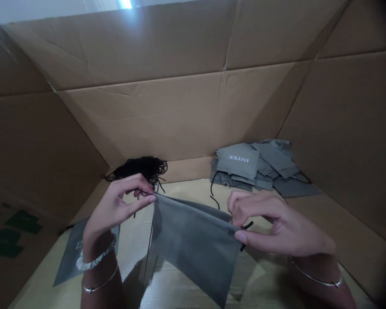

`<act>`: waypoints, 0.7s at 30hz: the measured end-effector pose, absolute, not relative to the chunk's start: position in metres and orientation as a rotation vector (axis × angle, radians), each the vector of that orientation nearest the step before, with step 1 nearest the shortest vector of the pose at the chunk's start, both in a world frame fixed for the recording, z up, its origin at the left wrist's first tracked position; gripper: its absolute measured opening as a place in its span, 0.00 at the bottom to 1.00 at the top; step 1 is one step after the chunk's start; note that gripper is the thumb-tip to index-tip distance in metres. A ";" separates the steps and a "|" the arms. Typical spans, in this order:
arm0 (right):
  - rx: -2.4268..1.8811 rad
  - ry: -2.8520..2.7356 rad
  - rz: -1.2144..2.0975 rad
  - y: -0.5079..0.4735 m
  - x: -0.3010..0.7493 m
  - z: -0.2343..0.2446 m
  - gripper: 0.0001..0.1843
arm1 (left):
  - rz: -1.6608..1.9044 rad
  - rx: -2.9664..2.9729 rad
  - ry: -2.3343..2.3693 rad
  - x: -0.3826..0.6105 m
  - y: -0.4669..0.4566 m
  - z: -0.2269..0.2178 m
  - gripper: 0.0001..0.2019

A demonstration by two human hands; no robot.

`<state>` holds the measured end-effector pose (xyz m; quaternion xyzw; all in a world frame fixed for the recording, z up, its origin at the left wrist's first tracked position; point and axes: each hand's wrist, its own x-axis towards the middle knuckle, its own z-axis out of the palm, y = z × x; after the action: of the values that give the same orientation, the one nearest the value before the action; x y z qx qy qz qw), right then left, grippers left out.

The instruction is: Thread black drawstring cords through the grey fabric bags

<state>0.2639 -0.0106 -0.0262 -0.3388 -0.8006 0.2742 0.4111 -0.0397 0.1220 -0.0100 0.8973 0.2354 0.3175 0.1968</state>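
A grey fabric drawstring pouch [196, 244] hangs between my two hands, its top edge stretched and slightly parted. My left hand [122, 199] pinches the pouch's upper left corner, where a thin black cord shows at the fingers. At the upper right corner, my right hand [273, 223] pinches the fabric between thumb and fingers. Black cord ends [247, 225] stick out beside the right thumb. Behind my left hand lies a heap of black cords [141, 168]. Past my right hand is a pile of grey pouches [260, 165], the top one printed INTEX.
Tall cardboard walls [167, 116] enclose the work surface [180, 189] at the back and sides. Another grey pouch [69, 257] lies at the left, partly behind my left wrist. A short loose black cord [215, 202] lies before the pouch pile.
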 end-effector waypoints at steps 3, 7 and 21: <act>-0.958 -2.006 0.611 -0.013 0.262 -0.025 0.05 | 0.946 2.497 0.700 -0.038 0.121 -0.012 0.07; -1.001 -2.001 0.551 -0.014 0.262 -0.024 0.04 | 1.043 2.471 0.746 -0.040 0.120 -0.016 0.07; -0.815 -1.936 0.849 -0.011 0.272 -0.021 0.04 | 0.909 2.510 0.645 -0.050 0.125 -0.016 0.07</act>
<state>0.2721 -0.0113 -0.0208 -0.3259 -0.7737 0.3394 0.4241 -0.0503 0.1249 -0.0156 0.8962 0.2304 0.3244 0.1963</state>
